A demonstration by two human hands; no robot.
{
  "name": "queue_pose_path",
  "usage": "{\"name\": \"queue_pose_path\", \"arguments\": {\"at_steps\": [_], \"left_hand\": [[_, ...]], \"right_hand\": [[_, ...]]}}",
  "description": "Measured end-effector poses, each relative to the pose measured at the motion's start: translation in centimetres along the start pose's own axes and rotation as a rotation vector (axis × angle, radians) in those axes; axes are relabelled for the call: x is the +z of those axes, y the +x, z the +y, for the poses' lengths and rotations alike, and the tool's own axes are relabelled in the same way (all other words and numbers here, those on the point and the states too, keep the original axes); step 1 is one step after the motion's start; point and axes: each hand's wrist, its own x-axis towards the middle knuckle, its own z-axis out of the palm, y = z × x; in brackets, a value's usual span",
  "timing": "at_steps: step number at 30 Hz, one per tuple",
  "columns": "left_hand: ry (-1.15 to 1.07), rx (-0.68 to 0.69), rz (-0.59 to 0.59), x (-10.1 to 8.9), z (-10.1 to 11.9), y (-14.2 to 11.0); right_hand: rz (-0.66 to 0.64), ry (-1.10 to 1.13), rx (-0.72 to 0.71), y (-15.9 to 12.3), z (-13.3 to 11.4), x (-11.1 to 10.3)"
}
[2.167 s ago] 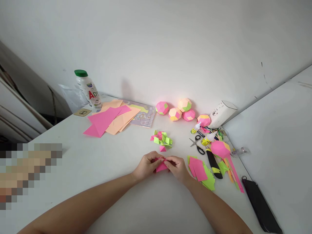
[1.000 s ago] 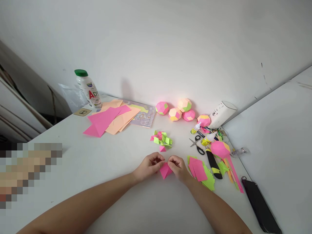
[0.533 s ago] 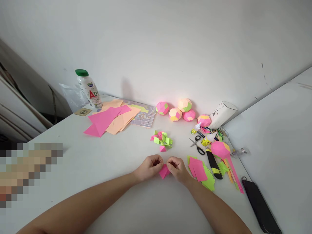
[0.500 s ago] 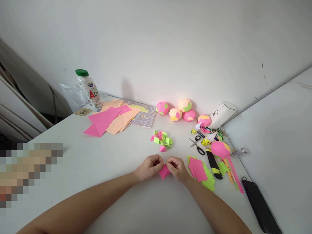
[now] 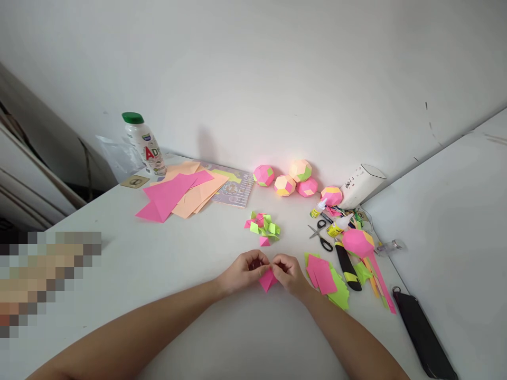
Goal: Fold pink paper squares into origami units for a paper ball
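Note:
A small pink paper piece [image 5: 268,281], folded to a point at its lower end, is pinched between my two hands above the table. My left hand [image 5: 246,270] grips its upper left side with thumb and fingers closed. From the other side my right hand [image 5: 289,273] pinches its upper right, the fingertips of both hands almost meeting. The fingers hide the paper's top part. Just beyond them lie folded green and pink paper pieces [image 5: 266,229]. Right of my right hand is a stack of pink and green paper squares [image 5: 325,277].
Farther right lie scissors [image 5: 320,235], a black-and-yellow cutter [image 5: 348,266], glue bottles [image 5: 338,227] and a black case [image 5: 423,332]. Several paper balls [image 5: 301,171] sit along the wall. At the back left are paper sheets [image 5: 174,195], a notebook [image 5: 235,190] and a white bottle [image 5: 146,148].
My left hand's fingertips have shifted slightly right, closer to my right hand's, over the top of the pink paper. The other things stay where they were.

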Motion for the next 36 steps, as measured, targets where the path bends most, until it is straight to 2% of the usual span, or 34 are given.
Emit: {"name": "queue_pose_path", "arguments": {"at_steps": [5,13,28,36], "left_hand": [[0.011,-0.021,-0.001,0.11,-0.08,0.13],[-0.064,-0.025,0.017,-0.03,-0.43,0.14],[0.024,-0.045,-0.013,0.19,-0.13,-0.08],[-0.093,-0.063,0.003,0.14,-0.11,0.03]], "right_hand": [[-0.003,-0.053,-0.028,0.08,0.24,0.15],[-0.007,0.022,0.024,-0.01,0.56,0.36],[0.009,-0.057,-0.009,-0.01,0.9,0.38],[-0.004,0.016,0.055,-0.11,0.41,0.19]]}}
